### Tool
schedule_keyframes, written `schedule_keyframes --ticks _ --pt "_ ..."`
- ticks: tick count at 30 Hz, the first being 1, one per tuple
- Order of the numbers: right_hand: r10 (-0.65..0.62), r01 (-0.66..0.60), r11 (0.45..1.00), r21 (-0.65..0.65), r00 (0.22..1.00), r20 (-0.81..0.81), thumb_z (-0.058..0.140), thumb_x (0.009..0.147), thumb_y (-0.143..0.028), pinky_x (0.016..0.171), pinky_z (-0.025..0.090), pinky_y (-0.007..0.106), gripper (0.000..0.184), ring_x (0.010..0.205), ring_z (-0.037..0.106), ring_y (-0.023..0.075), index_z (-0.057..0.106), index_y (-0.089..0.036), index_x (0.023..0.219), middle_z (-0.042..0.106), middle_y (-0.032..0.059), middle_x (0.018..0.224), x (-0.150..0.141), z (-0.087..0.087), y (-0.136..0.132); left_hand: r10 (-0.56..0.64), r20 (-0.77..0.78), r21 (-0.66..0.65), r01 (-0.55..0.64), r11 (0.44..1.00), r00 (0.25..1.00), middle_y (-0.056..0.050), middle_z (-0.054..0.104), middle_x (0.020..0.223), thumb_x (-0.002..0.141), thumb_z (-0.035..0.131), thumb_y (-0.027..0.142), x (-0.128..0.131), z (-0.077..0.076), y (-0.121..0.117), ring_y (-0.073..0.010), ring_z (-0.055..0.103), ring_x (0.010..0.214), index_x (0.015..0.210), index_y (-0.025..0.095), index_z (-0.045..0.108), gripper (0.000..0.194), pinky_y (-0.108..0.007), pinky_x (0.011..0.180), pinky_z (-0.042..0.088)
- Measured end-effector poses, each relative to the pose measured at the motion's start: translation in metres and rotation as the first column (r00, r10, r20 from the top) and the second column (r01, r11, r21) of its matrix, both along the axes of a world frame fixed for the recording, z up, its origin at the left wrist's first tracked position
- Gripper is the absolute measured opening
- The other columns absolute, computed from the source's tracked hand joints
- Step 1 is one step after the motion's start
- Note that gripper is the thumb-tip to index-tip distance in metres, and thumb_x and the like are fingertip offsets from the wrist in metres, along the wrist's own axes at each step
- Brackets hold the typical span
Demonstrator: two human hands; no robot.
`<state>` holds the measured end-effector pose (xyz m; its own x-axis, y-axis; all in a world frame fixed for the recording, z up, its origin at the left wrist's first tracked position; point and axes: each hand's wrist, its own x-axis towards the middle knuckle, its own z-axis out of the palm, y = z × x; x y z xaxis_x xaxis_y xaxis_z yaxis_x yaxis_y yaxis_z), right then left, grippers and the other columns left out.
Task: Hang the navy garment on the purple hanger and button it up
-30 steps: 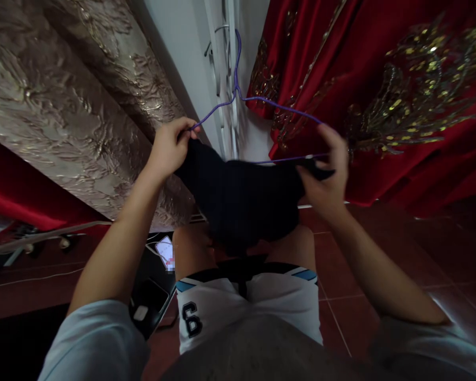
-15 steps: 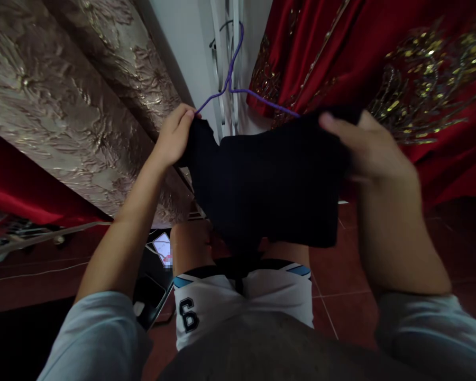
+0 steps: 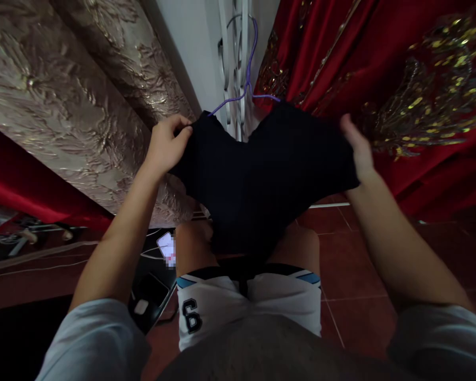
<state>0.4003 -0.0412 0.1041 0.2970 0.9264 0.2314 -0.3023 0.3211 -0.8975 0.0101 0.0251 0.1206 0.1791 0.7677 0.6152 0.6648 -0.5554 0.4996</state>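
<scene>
A dark navy short-sleeved top point(image 3: 249, 180) hangs from a purple wire hanger point(image 3: 247, 79), whose shoulders go inside its neck opening. At the top's left shoulder, my left hand point(image 3: 168, 140) pinches the cloth between thumb and fingers. On the other side my right hand point(image 3: 360, 151) lies against the sleeve edge, its thumb stretched up and away from the fabric. The other fingers of that hand are hidden behind the cloth. The top's lower part hangs down in front of my knees.
White metal rails point(image 3: 235, 63) carry the hanger's hook. Beige textured fabric point(image 3: 83, 106) hangs at left, red fabric with gold sequins point(image 3: 420, 106) at right. A lit phone point(image 3: 165, 246) and a white charger point(image 3: 141, 307) lie on a black surface low at left. The floor point(image 3: 353, 264) is red tile.
The right shoulder has slid onto the hanger, and the neckline now forms a V around it. My right hand has moved down and outward, thumb off the cloth. The left hand still pinches its side.
</scene>
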Motion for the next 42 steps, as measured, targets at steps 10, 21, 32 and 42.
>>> schedule_keyframes --ticks 10,21,32,42 --pt "0.245 -0.255 0.965 0.062 0.96 0.139 0.049 0.063 -0.005 0.093 0.059 0.048 0.049 0.109 0.073 0.0284 0.079 -0.016 0.101 0.079 0.0044 0.097 -0.024 0.038 -0.062 -0.111 0.215 0.274 0.049 0.96 0.97 -0.005 0.063 0.133 0.093 0.069 0.048 0.052 0.021 -0.05 -0.0269 0.052 0.134 0.131 0.028 0.06 0.044 -0.047 0.114 0.042" --pt "0.35 -0.825 0.544 0.152 0.388 0.853 0.066 0.095 -0.025 0.095 0.057 0.029 0.019 0.102 0.073 0.0153 0.076 -0.023 0.111 0.077 0.0049 0.107 -0.084 -0.009 -0.096 -0.071 0.629 -0.608 0.546 0.577 0.774 -0.011 0.073 0.094 0.09 0.062 0.037 0.047 0.036 -0.158 -0.0137 0.059 0.056 0.114 0.014 0.068 0.034 -0.03 0.056 0.053" --pt "0.394 -0.415 0.905 -0.092 0.738 0.548 0.076 0.08 -0.056 0.05 0.038 0.023 0.043 0.056 0.05 0.0099 0.064 -0.017 0.067 0.055 -0.002 0.061 -0.058 -0.061 -0.017 -0.017 0.332 -0.387 0.152 0.909 0.943 -0.004 0.075 0.083 0.08 0.07 0.021 -0.002 0.038 -0.144 -0.0141 0.063 0.069 0.09 0.021 0.078 0.013 -0.026 0.063 0.048" --pt "-0.097 0.084 0.982 0.17 0.993 0.065 0.074 0.076 -0.067 0.094 0.052 0.034 0.046 0.104 0.064 0.019 0.054 -0.026 0.08 0.067 0.0021 0.075 -0.049 0.013 0.056 0.12 0.193 0.517 -0.205 0.831 0.974 -0.004 0.069 0.096 0.1 0.056 0.033 0.023 -0.015 -0.134 -0.0253 0.065 0.1 0.12 0.026 0.07 0.025 -0.047 0.099 0.049"
